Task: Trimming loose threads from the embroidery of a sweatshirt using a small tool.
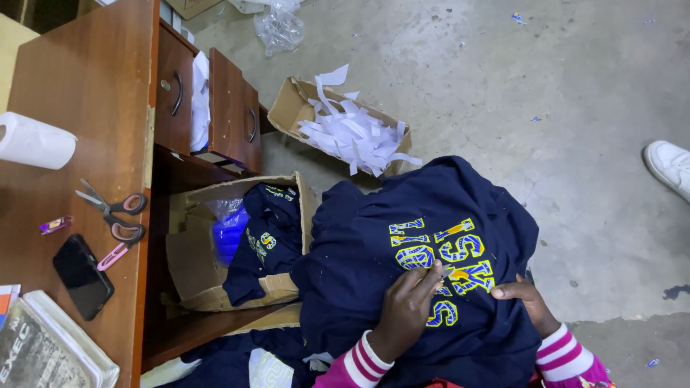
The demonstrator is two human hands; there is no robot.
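Observation:
A navy shirt [374, 244] with yellow and blue lettering [445, 259] is spread over my lap. My left hand [406, 309] pinches a small metal tool [446, 271] and presses its tip against the lettering. My right hand [528, 300] lies on the fabric just right of the letters, fingers curled, holding the shirt down. Both wrists wear pink and white striped cuffs.
A wooden desk [86, 86] at left carries scissors [115, 208], a black phone [83, 276], a paper roll [32, 141] and a book [43, 348]. Under it a cardboard box [208, 273] holds navy garments. Another box [287, 108] holds white paper strips. A person's white shoe [670, 167] stands at right.

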